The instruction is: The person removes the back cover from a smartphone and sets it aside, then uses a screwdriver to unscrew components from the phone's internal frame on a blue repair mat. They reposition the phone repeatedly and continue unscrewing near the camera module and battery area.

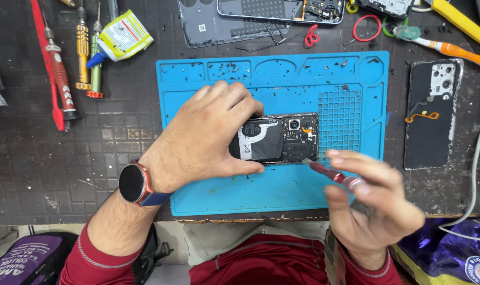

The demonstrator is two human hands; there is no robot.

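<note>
An opened black smartphone [278, 138] (back cover off) lies on the blue silicone repair mat [219, 190] — the left hand [205, 138] clamps its near end, while the right hand [369, 203] pinches a red precision screwdriver [330, 173], tip at the phone's lower corner

A squat white-and-yellow glue bottle [123, 36] with a red-striped label and blue nozzle lies at the tabletop's far left. A white label [245, 143] sits on the opened phone's black battery. A glossy purple packet [451, 252] lies at the near right edge.
</note>
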